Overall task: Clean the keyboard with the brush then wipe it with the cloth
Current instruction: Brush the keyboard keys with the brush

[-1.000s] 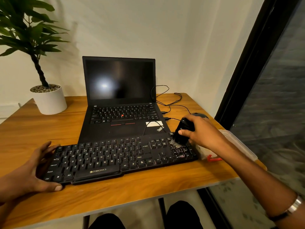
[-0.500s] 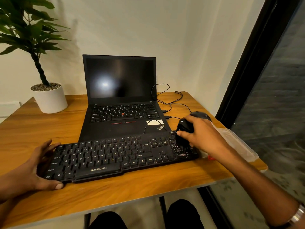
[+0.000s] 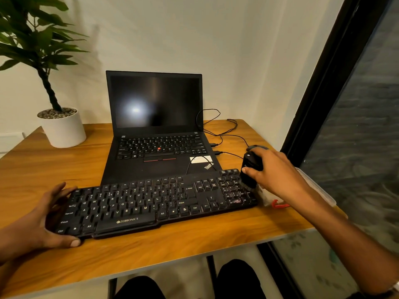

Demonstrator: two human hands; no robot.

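Head view: the keyboard (image 3: 151,203) lies on the wooden worktop (image 3: 172,244) with its long axis running left to right, tilted a little so the right end sits farther away, its far edge overlapping the palm rest of the open laptop (image 3: 158,134). The right hand (image 3: 274,175) is clenched around the black brush (image 3: 250,169), bristles down on the number pad at the far right end. The left hand (image 3: 41,223) lies spread, fingers released, over the near left corner, thumb against the front edge, apparently steadying the board. The brushing looks to be at the right end, so the rest of the keys lie to the left of the brush, along the long axis; the right hand is the nearer one for that sweep. Just right of the keyboard sits a clear plastic container (image 3: 317,190); something pale lies near it, possibly the cloth, but I cannot tell
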